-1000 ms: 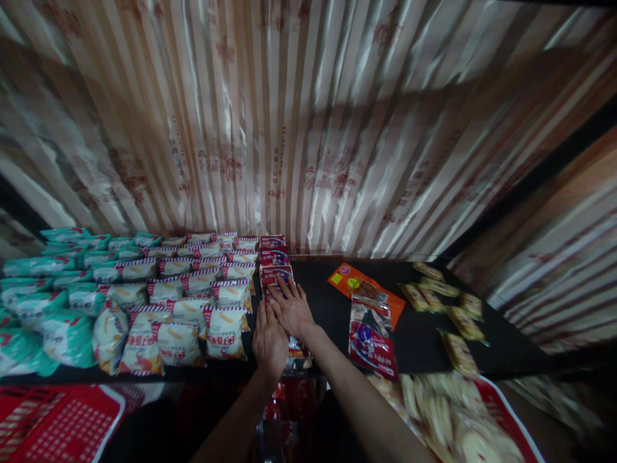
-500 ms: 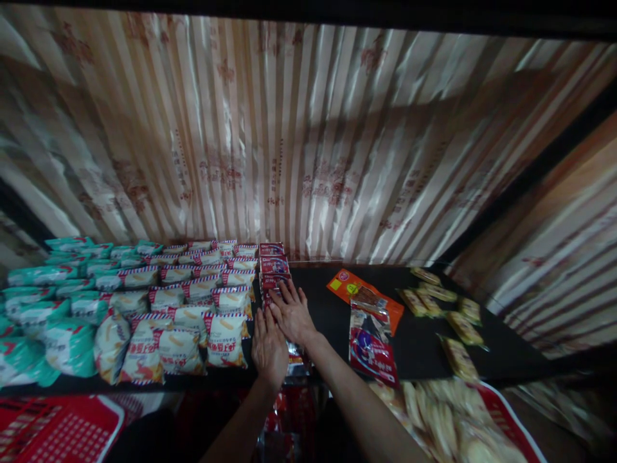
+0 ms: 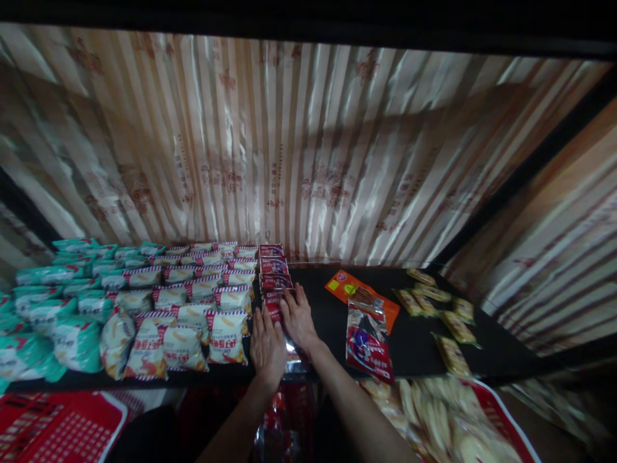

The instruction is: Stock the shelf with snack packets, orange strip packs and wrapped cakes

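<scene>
The row of dark red packets [image 3: 274, 265] is sitting mid-shelf, running from the back toward the near edge, each one overlapping the next. Both hands are on its near end: left hand [image 3: 268, 344] flat along the left side, right hand [image 3: 297, 318] on the right with its fingers over the packets. Fingers are pretty much straight on both, nothing gripped. Can't tell how hard they're pressing.

Looks to me like the row's being squared up, so the next move would call for light, even pressure from both sides without crumpling anything.

Just left are white snack bags [image 3: 226, 337], then teal bags [image 3: 77, 341]. Over right on the black shelf [image 3: 419, 341], a loose red-and-silver packet [image 3: 369, 344] overlaps an orange packet [image 3: 344, 286], with small yellow packs [image 3: 456, 326] farther right.
</scene>
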Tool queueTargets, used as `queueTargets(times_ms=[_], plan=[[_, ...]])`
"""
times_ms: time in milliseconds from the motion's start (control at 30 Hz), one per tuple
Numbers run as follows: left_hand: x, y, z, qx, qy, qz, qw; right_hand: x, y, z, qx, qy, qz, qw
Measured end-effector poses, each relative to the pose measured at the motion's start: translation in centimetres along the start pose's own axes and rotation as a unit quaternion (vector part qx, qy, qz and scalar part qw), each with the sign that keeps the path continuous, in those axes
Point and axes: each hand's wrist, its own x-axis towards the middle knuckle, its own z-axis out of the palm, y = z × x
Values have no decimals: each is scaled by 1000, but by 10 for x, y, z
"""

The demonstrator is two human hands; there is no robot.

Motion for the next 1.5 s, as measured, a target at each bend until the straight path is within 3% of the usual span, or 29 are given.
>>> queueTargets(times_ms=[167, 367, 533, 667, 800, 900, 967, 1033, 1233, 1500], plan=[[-12, 1, -11, -36, 15, 20, 999, -11, 3, 0, 54, 33, 39, 997], [-47, 2, -33, -133, 42, 129, 982, -45, -9, -15, 114, 93, 28, 989], [-93, -9, -58, -214, 26, 200, 956, -106, -25, -21, 170, 112, 22, 979], [-147, -41, -67, -227, -55, 188, 954, -172, -35, -4, 210, 85, 5, 974], [-190, -79, -63, -244, -173, 115, 947, -223, -41, 30, 202, -27, -8, 979], [-192, -99, -54, -236, -255, -56, 936, -232, -43, 58, 148, -141, 61, 977], [-182, -109, -46, -188, -312, -203, 909, -227, -44, 72, 108, -203, 102, 968], [-170, -116, -36, -164, -340, -261, 888, -219, -43, 81, 86, -232, 120, 961], [-157, -125, -6, -163, -390, -301, 855, -196, -27, 94, 53, -262, 187, 945], [-147, -112, 23, -169, -392, -323, 845, -188, 3, 122, 28, -315, 294, 902]])
